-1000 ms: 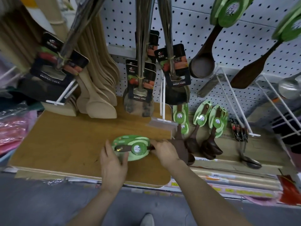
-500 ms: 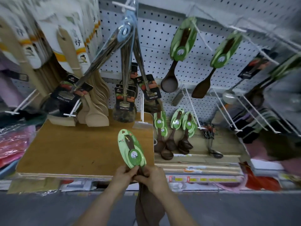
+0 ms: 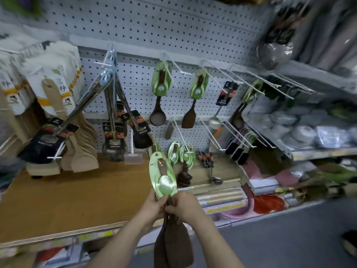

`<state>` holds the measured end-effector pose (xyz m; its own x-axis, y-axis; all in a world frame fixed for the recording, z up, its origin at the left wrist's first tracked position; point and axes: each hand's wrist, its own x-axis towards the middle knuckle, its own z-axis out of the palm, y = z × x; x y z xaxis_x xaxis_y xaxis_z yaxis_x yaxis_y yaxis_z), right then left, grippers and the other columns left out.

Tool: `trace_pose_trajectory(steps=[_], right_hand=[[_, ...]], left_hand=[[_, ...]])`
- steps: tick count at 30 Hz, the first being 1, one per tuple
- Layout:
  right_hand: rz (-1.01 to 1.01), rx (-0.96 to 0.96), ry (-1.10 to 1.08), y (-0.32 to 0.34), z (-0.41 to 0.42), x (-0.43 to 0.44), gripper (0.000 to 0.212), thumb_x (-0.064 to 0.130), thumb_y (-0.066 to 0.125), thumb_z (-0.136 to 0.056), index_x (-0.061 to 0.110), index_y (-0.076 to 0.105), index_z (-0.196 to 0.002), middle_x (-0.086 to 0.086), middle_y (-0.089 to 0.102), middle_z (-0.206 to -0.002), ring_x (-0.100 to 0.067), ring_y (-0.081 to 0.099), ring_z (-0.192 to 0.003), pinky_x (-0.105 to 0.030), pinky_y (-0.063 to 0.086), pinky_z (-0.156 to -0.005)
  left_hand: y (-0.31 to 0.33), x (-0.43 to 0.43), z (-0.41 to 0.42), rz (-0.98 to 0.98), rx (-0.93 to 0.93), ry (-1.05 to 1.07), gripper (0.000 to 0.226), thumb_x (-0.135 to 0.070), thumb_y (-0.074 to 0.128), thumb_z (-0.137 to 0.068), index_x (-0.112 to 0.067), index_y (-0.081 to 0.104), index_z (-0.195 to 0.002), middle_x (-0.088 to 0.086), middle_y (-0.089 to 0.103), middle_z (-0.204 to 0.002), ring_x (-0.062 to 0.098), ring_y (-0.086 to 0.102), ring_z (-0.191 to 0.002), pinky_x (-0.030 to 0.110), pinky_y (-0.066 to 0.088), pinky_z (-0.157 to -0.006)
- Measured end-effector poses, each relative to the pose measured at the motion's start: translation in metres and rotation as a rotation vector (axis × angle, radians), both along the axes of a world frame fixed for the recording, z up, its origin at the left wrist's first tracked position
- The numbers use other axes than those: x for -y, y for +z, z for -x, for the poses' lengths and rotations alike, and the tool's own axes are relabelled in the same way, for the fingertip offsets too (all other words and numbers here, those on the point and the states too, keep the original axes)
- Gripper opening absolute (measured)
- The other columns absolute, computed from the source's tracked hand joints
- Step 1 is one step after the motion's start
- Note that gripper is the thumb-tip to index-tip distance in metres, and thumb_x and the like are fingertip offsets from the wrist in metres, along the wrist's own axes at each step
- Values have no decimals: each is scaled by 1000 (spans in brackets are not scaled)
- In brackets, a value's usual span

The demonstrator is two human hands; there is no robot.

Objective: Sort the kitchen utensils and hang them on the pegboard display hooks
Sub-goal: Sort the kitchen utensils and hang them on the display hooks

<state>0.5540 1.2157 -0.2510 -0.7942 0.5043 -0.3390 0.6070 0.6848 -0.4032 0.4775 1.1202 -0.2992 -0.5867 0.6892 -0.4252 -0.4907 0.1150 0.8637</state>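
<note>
Left hand (image 3: 152, 206), right hand (image 3: 184, 206) both clench spatula (image 3: 175, 246) neck. Axis upright, card (image 3: 163, 178) end up. Hook (image 3: 222, 74) above-right of card, well apart; right hand nearer.

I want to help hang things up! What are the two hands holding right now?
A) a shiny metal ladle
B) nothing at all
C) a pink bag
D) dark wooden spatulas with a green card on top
D: the left hand and the right hand both grip the handles of the dark wooden spatulas, with the green card pointing up and the blades hanging down.
</note>
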Motion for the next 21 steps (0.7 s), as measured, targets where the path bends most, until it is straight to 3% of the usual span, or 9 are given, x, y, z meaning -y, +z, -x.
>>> trace_pose_trajectory(steps=[4,6,8,10,12,14,16,18,21], right_hand=[[-57,2,-39,21,-9,-18,21,30,67,-84,9,67,-88,-19,70,-97,-32,65,-95,-29,40,-66],[-109,-29,-93,33,-11,-37,18,31,69,-81,13,68,-85,-15,72,-93,-31,67,-92,-30,48,-71],[-195,-162,-190,50,-12,-63,15,30,67,-83,16,69,-89,-7,72,-92,-27,66,-93,-29,48,-74],[-112,-421,-330,70,-11,-89,19,33,67,-87,20,68,-100,2,71,-94,-19,65,-91,-27,46,-75],[89,-605,-375,85,-6,-114,31,39,70,-87,21,65,-111,8,68,-96,-11,64,-90,-26,49,-79],[182,-678,-388,93,0,-134,39,42,73,-83,23,62,-115,10,67,-99,-10,66,-92,-33,54,-84],[194,-725,-412,95,5,-155,41,40,76,-80,25,55,-112,12,65,-94,-9,65,-87,-36,54,-83],[206,-778,-440,94,11,-178,45,37,79,-78,26,48,-109,11,63,-89,-9,64,-81,-35,53,-79],[277,-832,-469,91,17,-209,45,35,83,-75,25,50,-104,7,65,-88,-12,67,-79,-38,56,-77]], left_hand=[[23,-25,-5,-49,-75,-37,29,-8,52,-97,-26,48,-120,3,67,-107,19,66,-89,26,53,-60],[34,-41,-3,-67,-117,-24,30,-7,54,-96,-30,51,-116,3,66,-112,24,65,-99,34,56,-74],[48,-58,1,-70,-179,-10,32,-8,56,-95,-27,51,-120,4,67,-112,27,65,-104,40,55,-84],[58,-77,6,-95,-247,-36,36,-14,61,-92,-26,51,-125,5,69,-111,29,66,-104,46,53,-90],[69,-100,6,-114,-294,-47,34,-10,61,-92,-25,52,-121,7,70,-105,24,70,-91,41,57,-85],[79,-121,4,-139,-287,-30,33,2,56,-93,-16,51,-120,5,68,-95,10,70,-72,22,57,-63],[85,-145,3,-155,-318,-18,36,3,57,-91,-14,52,-122,4,69,-100,8,69,-76,17,52,-60],[89,-167,6,-151,-364,-15,36,-2,62,-89,-27,55,-114,4,70,-104,17,68,-88,23,55,-70],[90,-193,10,-130,-374,35,34,-1,65,-87,-29,59,-104,8,73,-97,28,68,-94,45,54,-88]])
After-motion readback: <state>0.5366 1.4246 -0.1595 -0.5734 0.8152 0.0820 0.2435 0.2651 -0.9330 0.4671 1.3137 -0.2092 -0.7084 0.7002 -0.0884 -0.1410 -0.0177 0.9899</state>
